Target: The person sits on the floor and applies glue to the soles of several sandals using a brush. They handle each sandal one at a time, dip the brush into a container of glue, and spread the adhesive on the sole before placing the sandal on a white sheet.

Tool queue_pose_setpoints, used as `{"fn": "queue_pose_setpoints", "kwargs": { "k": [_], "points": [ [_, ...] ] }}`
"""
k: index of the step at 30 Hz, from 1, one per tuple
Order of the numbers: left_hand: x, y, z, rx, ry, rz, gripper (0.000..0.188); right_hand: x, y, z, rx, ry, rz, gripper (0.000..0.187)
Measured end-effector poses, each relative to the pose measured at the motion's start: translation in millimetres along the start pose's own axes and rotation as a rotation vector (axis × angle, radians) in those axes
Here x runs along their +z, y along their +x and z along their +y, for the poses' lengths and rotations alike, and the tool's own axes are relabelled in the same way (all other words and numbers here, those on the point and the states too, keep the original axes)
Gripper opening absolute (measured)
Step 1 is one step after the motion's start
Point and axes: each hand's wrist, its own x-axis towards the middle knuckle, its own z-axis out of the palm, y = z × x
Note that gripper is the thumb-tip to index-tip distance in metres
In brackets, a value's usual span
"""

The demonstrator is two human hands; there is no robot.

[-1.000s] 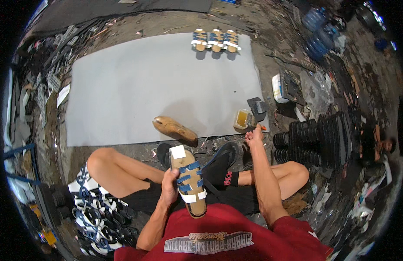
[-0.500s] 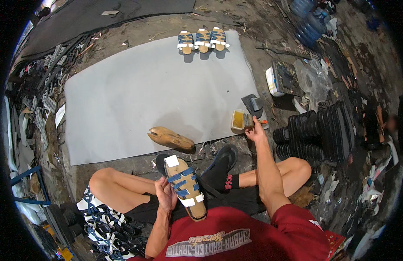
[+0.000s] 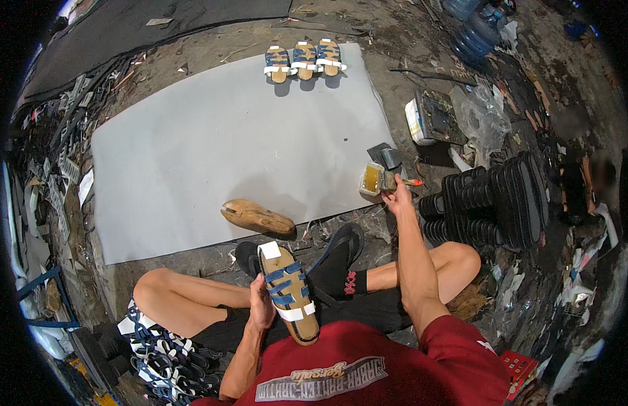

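Note:
My left hand (image 3: 262, 310) grips the left edge of a sandal over my lap. The sandal (image 3: 301, 326) has a tan footbed, blue straps, a white strap near its lower end and a white tab at its upper end. Out to the right, my right hand (image 3: 398, 197) is closed on a paintbrush (image 3: 414, 182) with an orange-tipped handle. Its bristles are at the right rim of a small clear tub (image 3: 364, 192) of yellow liquid. A wooden shoe last (image 3: 258, 218) lies near the front edge of the pale sheet (image 3: 192, 149).
Three similar sandals (image 3: 304, 61) stand at the sheet's far edge. Black soles (image 3: 490, 203) are stacked at right, near a dark box (image 3: 437, 116) and plastic bag (image 3: 486, 122). A dark block (image 3: 391, 159) sits behind the tub. Sandal uppers (image 3: 161, 358) are heaped at lower left.
The whole view has shifted slightly. The brush sits a little differently at the tub's rim, with more of its handle showing. My left hand still holds the sandal in about the same place.

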Motion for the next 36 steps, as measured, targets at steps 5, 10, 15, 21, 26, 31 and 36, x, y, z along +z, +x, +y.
{"fn": "queue_pose_setpoints", "kwargs": {
  "k": [5, 10, 15, 21, 26, 31, 36],
  "points": [
    [29, 12, 12, -0.076, -0.154, -0.027, 0.069, -5, 17, 19, -0.179, 0.006, -0.082, 0.037],
    [99, 101, 19, -0.003, -0.151, -0.020, 0.080, 6, 12, 21, -0.145, -0.046, -0.061, 0.042],
    [156, 221, -11, -0.086, -0.196, -0.303, 0.078, -2, 11, 15, -0.113, -0.068, -0.110, 0.050],
    [173, 295, -59, -0.180, -0.159, -0.229, 0.072, 9, 6, 15, -0.087, -0.262, -0.038, 0.080],
    [184, 286, -66, -0.228, -0.095, -0.272, 0.073, -20, 19, 7, -0.025, -0.245, -0.146, 0.069],
    [181, 268, -59, -0.196, -0.187, -0.247, 0.073, 0, -13, -21, 0.096, 0.002, -0.432, 0.054],
    [172, 267, -57, -0.102, -0.256, -0.122, 0.074, 29, -45, -34, -0.209, -0.421, -0.067, 0.046]
  ]
}}
